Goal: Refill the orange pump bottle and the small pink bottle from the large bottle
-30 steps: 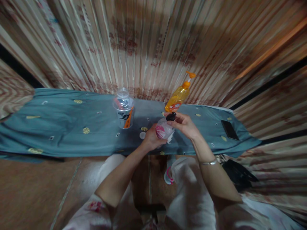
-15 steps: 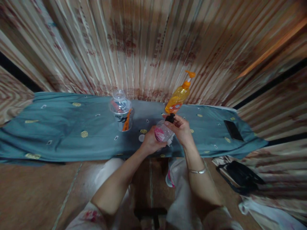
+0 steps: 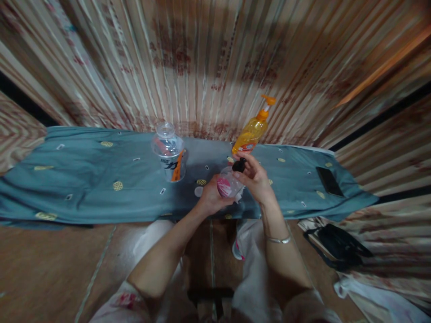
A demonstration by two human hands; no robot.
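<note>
My left hand [image 3: 214,196] is wrapped round a clear bottle [image 3: 229,183] with a pink label, held tilted above the cloth. At its mouth is a black cap or pump head [image 3: 239,165], pinched between the thumb and fingers of my right hand [image 3: 256,178]. Something white and crumpled [image 3: 239,195] shows beside the bottle, partly hidden. Just left of my left hand lies a small white disc [image 3: 198,191]. Beyond my right hand stands an orange pump bottle [image 3: 251,133] of yellow liquid.
A large clear plastic container [image 3: 172,154] with an orange and black label stands on the left of the blue-green tablecloth [image 3: 87,175]. A dark phone [image 3: 329,181] lies at the right. Pleated curtains [image 3: 202,67] hang behind; a black bag [image 3: 336,244] rests below right.
Both hands stay at the bottle. The fingers of my right hand have shifted slightly round the black cap. The whole view has moved a little.
</note>
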